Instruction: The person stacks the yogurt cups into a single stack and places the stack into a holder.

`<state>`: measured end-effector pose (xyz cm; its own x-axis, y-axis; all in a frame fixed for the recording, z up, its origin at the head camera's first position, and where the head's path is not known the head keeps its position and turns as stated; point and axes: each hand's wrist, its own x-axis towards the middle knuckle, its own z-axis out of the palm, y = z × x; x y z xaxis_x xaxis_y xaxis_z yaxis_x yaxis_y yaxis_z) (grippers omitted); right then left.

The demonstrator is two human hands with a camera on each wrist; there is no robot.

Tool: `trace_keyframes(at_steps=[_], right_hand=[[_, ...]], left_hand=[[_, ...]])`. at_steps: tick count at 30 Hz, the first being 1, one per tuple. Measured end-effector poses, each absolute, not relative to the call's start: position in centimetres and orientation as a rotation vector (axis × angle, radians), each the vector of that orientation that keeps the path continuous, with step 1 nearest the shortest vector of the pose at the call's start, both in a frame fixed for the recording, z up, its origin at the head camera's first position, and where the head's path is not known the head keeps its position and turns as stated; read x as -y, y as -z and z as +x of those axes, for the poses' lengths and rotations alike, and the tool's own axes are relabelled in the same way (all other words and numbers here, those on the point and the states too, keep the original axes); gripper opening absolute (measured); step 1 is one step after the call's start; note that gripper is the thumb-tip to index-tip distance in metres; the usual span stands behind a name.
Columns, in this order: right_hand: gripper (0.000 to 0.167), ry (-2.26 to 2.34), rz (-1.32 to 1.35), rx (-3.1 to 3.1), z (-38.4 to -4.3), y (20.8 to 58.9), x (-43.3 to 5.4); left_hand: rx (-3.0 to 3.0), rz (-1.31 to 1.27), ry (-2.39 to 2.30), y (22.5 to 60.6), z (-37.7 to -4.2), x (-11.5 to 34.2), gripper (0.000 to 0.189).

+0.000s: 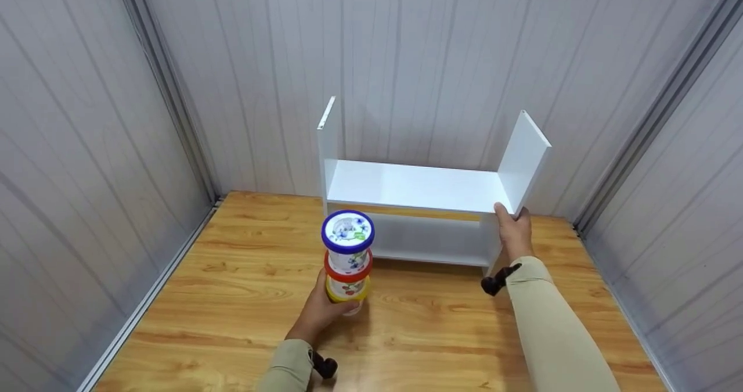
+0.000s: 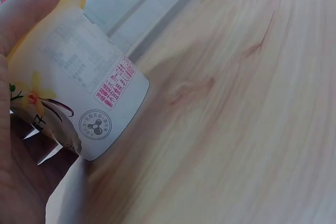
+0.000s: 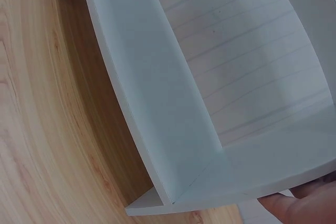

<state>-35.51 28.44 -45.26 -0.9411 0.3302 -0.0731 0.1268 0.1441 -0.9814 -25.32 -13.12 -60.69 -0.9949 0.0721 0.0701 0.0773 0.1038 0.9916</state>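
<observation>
My left hand (image 1: 318,312) grips the lowest of three stacked tubs, a white one with a yellow lid (image 1: 347,288). On it stand a tub with a red lid (image 1: 348,272) and, topmost, a tub with a blue lid (image 1: 348,232). In the left wrist view, the thumb lies near the yellow rim of the white tub (image 2: 79,77); whether its base touches the wood cannot be told. My right hand (image 1: 515,232) holds the right side panel of a white two-tier shelf (image 1: 418,186), thumb at the front and fingers behind. The right wrist view shows the lower board (image 3: 152,93).
The shelf stands on a wood-grain tabletop (image 1: 244,276) near the back wall (image 1: 371,61). Its left panel (image 1: 328,154) rises just behind the tubs. Pale panelled walls and metal corner strips (image 1: 174,101) close in the left and right sides.
</observation>
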Motion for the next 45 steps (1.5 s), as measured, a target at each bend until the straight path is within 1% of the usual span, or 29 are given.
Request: trace_keyframes(at_steps=[6, 11, 20, 23, 27, 31, 38, 45], right_hand=[[0.094, -1.915, -0.467, 2.27, -35.5, 45.4, -28.1], [0.091, -1.913, -0.454, 2.252, -35.5, 45.6, -28.0], [0.086, -1.892, -0.408, 2.219, -35.3, 46.0, -27.7], [0.087, -1.891, -0.38, 2.208, -35.3, 46.1, -27.6], [0.09, -1.914, -0.387, 2.205, -35.2, 46.2, -27.5], [0.09, -1.926, -0.393, 2.198, -35.1, 46.2, -27.5], [0.092, -1.91, -0.4, 2.201, -35.1, 46.1, -27.6], [0.092, -1.922, -0.411, 2.194, -35.0, 46.1, -27.8]], left_hand=[[2.333, -0.242, 2.093, 60.8, -25.5, 12.2, 0.112], [2.396, -0.225, 2.074, 60.8, -25.5, 11.3, 0.112], [2.416, -0.329, 2.093, 60.5, -25.6, 9.6, 0.105], [2.418, -0.348, 2.094, 60.5, -25.7, 8.9, 0.102], [2.417, -0.332, 2.098, 60.7, -25.8, 7.9, 0.104], [2.404, -0.317, 2.105, 60.9, -25.9, 6.7, 0.107], [2.367, -0.342, 2.123, 60.9, -26.0, 4.1, 0.107], [2.396, -0.292, 2.16, 60.8, -25.9, 2.6, 0.109]])
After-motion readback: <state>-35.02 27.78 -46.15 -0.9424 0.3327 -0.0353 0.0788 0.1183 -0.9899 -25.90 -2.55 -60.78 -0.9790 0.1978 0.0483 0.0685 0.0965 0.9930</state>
